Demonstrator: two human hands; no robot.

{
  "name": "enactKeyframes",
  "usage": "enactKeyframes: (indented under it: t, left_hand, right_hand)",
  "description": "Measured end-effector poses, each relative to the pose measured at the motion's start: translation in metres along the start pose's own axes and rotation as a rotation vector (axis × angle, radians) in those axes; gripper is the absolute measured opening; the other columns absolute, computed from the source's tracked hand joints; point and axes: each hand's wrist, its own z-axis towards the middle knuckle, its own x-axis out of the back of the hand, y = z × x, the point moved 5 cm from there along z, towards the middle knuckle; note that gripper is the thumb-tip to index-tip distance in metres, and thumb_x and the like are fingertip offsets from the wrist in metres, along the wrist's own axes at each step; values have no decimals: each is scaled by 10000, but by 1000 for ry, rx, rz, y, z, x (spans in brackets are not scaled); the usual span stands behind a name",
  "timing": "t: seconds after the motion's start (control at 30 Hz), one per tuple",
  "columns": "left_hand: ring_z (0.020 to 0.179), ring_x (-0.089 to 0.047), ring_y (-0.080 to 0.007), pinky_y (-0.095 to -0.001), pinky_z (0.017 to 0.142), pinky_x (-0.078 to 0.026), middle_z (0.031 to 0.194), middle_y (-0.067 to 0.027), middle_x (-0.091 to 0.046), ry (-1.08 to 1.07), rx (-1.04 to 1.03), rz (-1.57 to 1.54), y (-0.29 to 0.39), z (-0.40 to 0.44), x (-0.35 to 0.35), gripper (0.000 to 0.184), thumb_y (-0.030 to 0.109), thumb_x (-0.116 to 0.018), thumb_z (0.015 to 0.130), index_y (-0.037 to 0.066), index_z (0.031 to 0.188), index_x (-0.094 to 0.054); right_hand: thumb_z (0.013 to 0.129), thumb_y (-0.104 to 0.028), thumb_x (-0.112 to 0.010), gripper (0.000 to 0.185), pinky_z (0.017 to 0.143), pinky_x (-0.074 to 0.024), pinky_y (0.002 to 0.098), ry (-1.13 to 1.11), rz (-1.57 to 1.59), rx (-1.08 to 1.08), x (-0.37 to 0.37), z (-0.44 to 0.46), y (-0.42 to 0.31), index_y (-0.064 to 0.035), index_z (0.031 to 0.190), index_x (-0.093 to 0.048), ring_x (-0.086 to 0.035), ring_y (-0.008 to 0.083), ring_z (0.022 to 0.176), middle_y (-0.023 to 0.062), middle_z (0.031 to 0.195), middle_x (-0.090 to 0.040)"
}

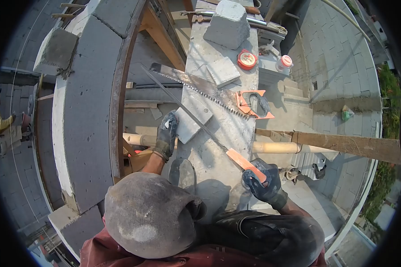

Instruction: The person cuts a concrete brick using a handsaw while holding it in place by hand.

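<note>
My right hand (263, 181), in a dark glove, is closed around the orange handle of a long saw (203, 129), seen nearly edge-on. Its narrow blade crosses over a small grey concrete block (192, 126) on the dusty plank (209, 171). My left hand (167, 133), also gloved, grips the left edge of that block. Just beyond lies a second, wide-bladed toothed saw (200, 87) with an orange and black handle. Against its blade rests a flat block piece (223, 72).
Farther along the plank are a red tape measure (247, 59), a large block (228, 24) and a hammer (202, 18). A lidded tub (284, 63) stands to the right. A block wall (91, 98) runs on the left. Another person (4, 122) is at far left, lower down.
</note>
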Motion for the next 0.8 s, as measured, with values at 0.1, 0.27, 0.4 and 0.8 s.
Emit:
enactKeyframes:
  t: [0.1, 0.27, 0.4, 0.8]
  left_hand:
    - [1085, -649, -231, -345, 965, -501, 1186, -137, -696, 41, -38, 250, 14, -6, 2, 463, 378, -616, 1015, -14, 1259, -643]
    - [988, -658, -177, -322, 906, -523, 1093, -97, -721, 78, 124, 106, 17, -9, 1, 432, 343, -672, 987, -13, 1230, -666]
    - [986, -645, -137, -318, 897, -526, 1081, -90, -730, 67, 166, 41, 37, -20, 1, 450, 308, -719, 959, -18, 1263, -659]
    - [899, -644, -96, -273, 850, -534, 1031, -8, -704, 79, 513, -163, -22, -93, 10, 360, 209, -703, 963, -14, 1243, -669]
  right_hand:
    - [919, -175, -665, 163, 552, -453, 382, -37, 36, -49, 1, 5, -2, -14, 908, -684, -619, 304, 610, 140, 749, -604]
    - [902, -150, -674, 111, 554, -469, 392, -80, -102, -46, 21, 23, -17, -40, 917, -674, -635, 312, 624, 116, 738, -624]
    - [895, -111, -670, 102, 548, -445, 386, -155, -76, -163, 47, 42, -42, -23, 849, -645, -613, 310, 581, 128, 709, -622]
    - [884, -154, -715, 158, 550, -439, 472, -376, -232, -264, 23, 77, -153, -26, 845, -631, -607, 408, 617, 202, 685, -611]
